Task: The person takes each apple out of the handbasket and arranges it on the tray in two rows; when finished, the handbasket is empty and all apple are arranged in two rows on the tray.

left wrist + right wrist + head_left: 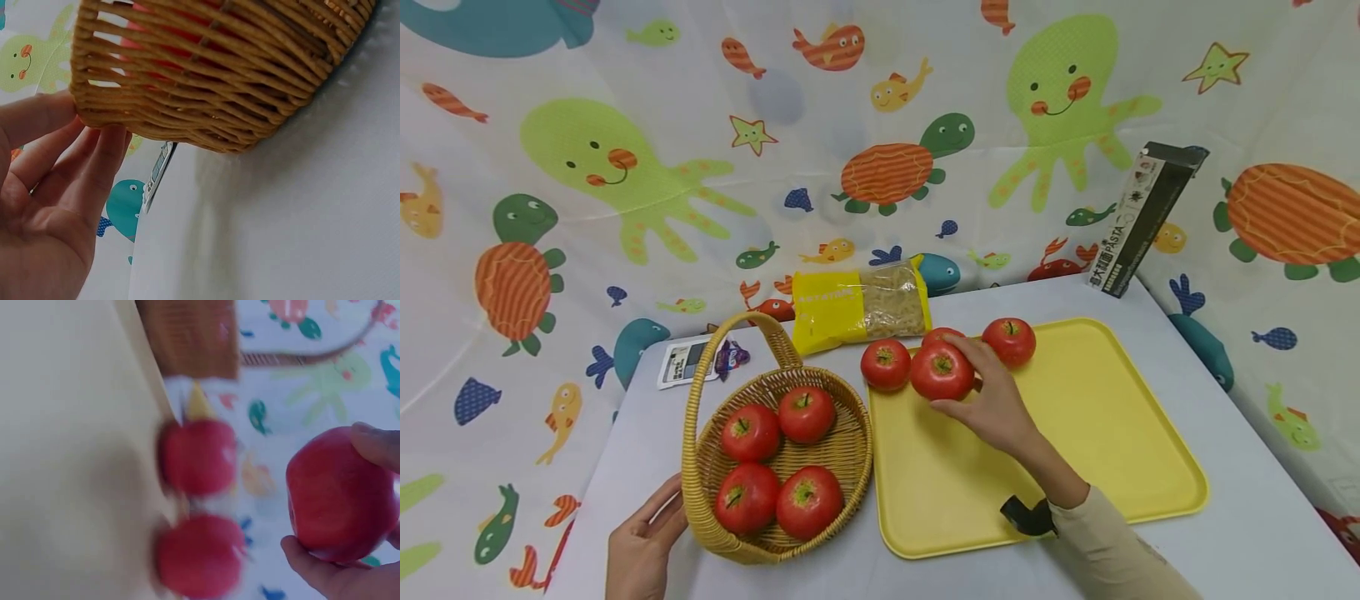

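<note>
**Apple in hand over the tray, basket steadied**

Right hand (992,400) curls its grip round a red apple (942,372) at the yellow tray's (1120,433) far-left corner, among three other apples (1009,340). Left hand (643,542), fingers straight, rests against the wicker basket's (700,483) near wall at the table's (1247,533) near-left edge, likely bracing it. Four apples lie inside.

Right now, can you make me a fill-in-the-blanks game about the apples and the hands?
1. The wicker basket holds ____ apples.
2. The right hand grips a red ____.
3. That hand is over the ____ tray.
4. The left hand touches the ____.

Missing words: four; apple; yellow; basket.
</note>
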The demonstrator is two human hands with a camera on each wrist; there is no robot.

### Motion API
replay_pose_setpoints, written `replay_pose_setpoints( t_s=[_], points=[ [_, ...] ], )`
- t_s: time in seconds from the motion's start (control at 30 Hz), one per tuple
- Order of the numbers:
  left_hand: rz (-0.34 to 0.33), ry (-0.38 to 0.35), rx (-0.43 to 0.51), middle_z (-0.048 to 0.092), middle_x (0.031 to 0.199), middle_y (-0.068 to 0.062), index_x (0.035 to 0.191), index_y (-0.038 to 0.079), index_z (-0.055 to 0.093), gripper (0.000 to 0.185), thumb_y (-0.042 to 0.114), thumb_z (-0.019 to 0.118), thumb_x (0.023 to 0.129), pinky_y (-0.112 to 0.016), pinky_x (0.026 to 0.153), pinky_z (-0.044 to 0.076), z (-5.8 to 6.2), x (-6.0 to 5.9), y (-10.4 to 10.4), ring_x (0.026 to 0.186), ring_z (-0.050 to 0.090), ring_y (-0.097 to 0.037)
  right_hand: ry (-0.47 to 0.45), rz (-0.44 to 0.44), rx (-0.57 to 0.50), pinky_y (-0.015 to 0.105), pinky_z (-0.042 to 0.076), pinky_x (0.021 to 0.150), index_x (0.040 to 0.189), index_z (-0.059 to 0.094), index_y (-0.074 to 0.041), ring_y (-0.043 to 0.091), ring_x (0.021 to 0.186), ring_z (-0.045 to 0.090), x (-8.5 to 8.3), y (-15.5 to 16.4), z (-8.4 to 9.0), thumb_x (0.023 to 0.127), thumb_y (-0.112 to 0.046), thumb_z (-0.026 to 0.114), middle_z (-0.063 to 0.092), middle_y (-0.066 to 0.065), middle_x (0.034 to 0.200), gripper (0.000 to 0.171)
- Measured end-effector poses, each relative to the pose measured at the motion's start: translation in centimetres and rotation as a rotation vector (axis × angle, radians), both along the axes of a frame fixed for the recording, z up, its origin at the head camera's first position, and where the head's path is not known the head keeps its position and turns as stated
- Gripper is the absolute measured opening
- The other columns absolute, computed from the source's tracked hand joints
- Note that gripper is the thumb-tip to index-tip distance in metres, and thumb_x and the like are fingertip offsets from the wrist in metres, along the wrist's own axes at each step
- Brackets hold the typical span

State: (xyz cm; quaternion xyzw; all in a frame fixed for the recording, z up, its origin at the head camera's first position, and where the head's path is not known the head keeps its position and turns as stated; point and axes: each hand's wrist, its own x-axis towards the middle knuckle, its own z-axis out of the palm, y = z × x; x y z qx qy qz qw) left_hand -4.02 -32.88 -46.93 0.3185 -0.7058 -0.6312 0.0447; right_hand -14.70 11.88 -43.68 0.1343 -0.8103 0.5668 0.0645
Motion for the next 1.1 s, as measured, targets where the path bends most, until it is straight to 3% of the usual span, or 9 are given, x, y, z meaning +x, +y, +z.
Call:
replay_pose_setpoints(
  t_s=[0.2,0.4,0.5,0.67,0.9,1.1],
  points=[
    [0.004,-0.011,-0.010,0.067,0.106,0.025,0.140,0.010,0.063,0.058,0.001,0.081,0.086,-0.016,0.082,0.057,0.0,0.0,0.0,0.096,0.066,0.009,0.008,-0.153,0.063,0.056,0.052,0.101,0.154,0.044,-0.014,0.033,0.131,0.047,-1.4,5.7,2.5,0.083,-0.012,0.086,0.044,0.015,0.147,0.082],
    [0.001,-0.027,-0.027,0.067,0.108,0.024,0.144,0.006,0.058,0.063,0.003,0.082,0.086,-0.015,0.083,0.057,0.2,0.1,0.0,0.097,0.065,0.010,-0.030,-0.342,0.122,0.047,0.054,0.102,0.158,0.037,-0.014,0.036,0.134,0.042,-2.8,11.7,3.5,0.087,-0.017,0.083,0.041,0.017,0.151,0.084],
    [-0.001,-0.016,-0.016,0.067,0.107,0.025,0.142,0.009,0.061,0.060,0.002,0.081,0.086,-0.015,0.083,0.057,0.3,0.0,-0.2,0.097,0.065,0.009,-0.089,-0.400,0.131,0.054,0.052,0.102,0.161,0.032,-0.014,0.041,0.138,0.037,-3.5,13.8,2.9,0.091,-0.018,0.079,0.038,0.019,0.156,0.085],
    [0.000,0.012,-0.022,0.066,0.106,0.025,0.135,0.013,0.067,0.053,-0.003,0.079,0.086,-0.015,0.082,0.057,0.2,0.0,-0.2,0.096,0.065,0.009,-0.203,-0.419,0.109,0.068,0.042,0.105,0.163,0.023,-0.010,0.049,0.142,0.030,-4.9,15.5,0.7,0.094,-0.019,0.075,0.030,0.026,0.160,0.086],
    [-0.001,0.004,-0.020,0.066,0.105,0.026,0.125,0.022,0.072,0.046,-0.002,0.079,0.086,-0.016,0.083,0.057,0.1,0.1,0.0,0.096,0.065,0.010,-0.312,-0.417,0.118,0.069,0.035,0.111,0.163,0.019,-0.006,0.054,0.140,0.030,-6.4,16.6,-2.7,0.094,-0.018,0.075,0.028,0.034,0.157,0.090],
    [-0.004,0.000,-0.016,0.066,0.105,0.027,0.126,0.021,0.072,0.047,-0.001,0.080,0.085,-0.016,0.083,0.057,0.1,0.1,-0.1,0.096,0.065,0.010,-0.321,-0.408,0.115,0.070,0.034,0.111,0.162,0.021,-0.004,0.055,0.138,0.031,-6.8,16.6,-3.7,0.094,-0.018,0.075,0.029,0.035,0.156,0.088]
  ],
)
